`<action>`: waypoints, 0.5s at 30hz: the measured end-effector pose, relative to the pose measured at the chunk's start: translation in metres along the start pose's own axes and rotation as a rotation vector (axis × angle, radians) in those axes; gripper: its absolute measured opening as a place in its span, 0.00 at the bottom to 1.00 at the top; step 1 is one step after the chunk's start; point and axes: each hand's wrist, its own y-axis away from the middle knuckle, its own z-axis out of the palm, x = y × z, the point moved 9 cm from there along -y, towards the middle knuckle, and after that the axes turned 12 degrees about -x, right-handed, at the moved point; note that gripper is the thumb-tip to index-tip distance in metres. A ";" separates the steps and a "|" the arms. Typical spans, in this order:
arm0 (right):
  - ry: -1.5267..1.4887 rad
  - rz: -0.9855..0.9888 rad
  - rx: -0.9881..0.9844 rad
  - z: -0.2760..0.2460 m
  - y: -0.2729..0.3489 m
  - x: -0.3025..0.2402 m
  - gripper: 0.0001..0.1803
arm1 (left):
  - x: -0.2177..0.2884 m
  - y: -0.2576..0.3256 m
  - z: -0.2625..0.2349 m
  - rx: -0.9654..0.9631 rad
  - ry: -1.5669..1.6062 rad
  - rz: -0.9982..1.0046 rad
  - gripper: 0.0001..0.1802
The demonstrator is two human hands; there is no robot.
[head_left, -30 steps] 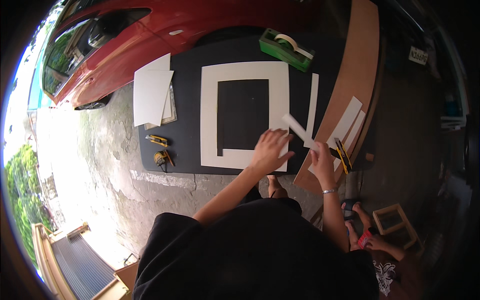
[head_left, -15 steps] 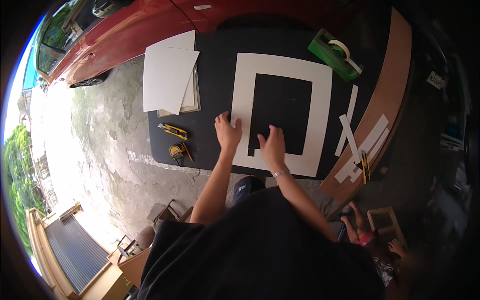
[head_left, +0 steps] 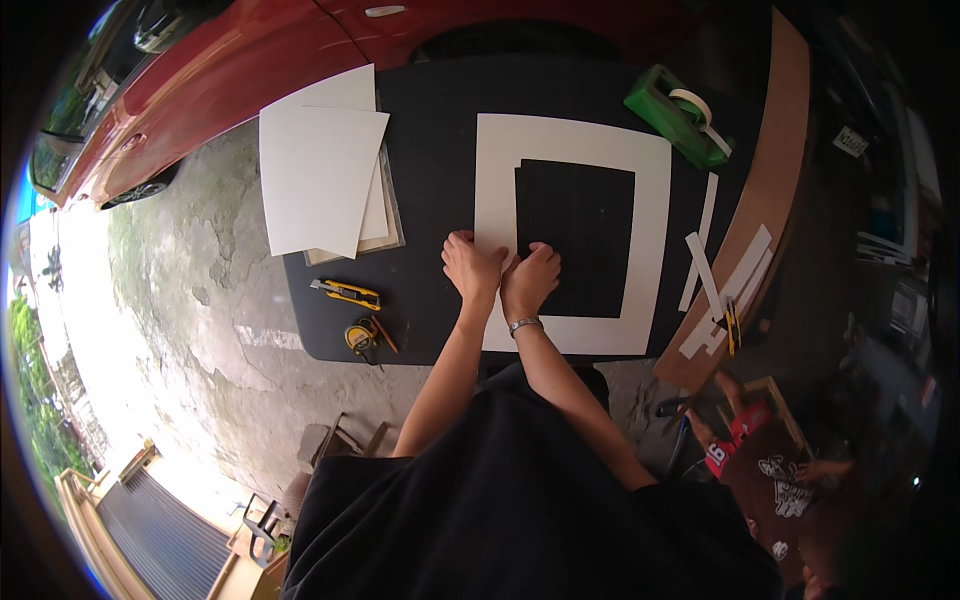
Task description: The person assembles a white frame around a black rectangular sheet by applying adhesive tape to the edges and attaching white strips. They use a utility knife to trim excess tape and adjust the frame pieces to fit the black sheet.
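A white cardboard frame (head_left: 650,235) with a rectangular opening lies on the black table (head_left: 420,110). At the outer edge of its left side is my left hand (head_left: 472,266), its fingers bent over the border and its thumb toward the opening. My right hand (head_left: 530,280) meets that thumb at the inner edge of the same side, fingers curled. Both hands are closed on the border, close together; what lies under the fingertips is hidden. A small step shows in the inner edge near the opening's upper left corner.
White sheets (head_left: 320,180) lie left, above a yellow utility knife (head_left: 347,293) and a tape measure (head_left: 360,337). A green tape dispenser (head_left: 675,115) stands far right. White offcut strips (head_left: 745,270) and another knife (head_left: 732,328) rest on a brown board (head_left: 775,150). A person (head_left: 770,470) is at lower right.
My right hand has moved left from the opening to the frame's left border. The two hands have come together there, with their fingers closing in.
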 end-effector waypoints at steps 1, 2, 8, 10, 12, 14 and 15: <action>-0.005 0.004 0.002 0.002 -0.002 0.002 0.19 | -0.001 -0.003 0.001 -0.031 0.000 -0.012 0.34; -0.010 0.009 0.004 0.002 -0.002 0.003 0.20 | -0.003 -0.006 0.002 -0.063 -0.002 -0.025 0.34; -0.007 -0.007 -0.004 -0.003 -0.006 0.005 0.20 | -0.006 -0.012 0.002 -0.080 0.124 0.088 0.30; -0.064 -0.002 -0.048 -0.005 -0.009 0.009 0.20 | -0.005 -0.011 0.008 -0.165 0.354 0.135 0.26; -0.190 0.029 -0.161 -0.005 -0.014 0.012 0.19 | -0.019 -0.018 0.022 -0.310 0.656 0.140 0.24; -0.290 -0.108 -0.215 -0.023 -0.013 0.008 0.18 | -0.023 -0.017 0.033 -0.446 0.901 0.127 0.18; -0.338 -0.178 -0.244 -0.031 -0.012 0.012 0.18 | -0.019 -0.014 0.032 -0.492 0.988 0.140 0.17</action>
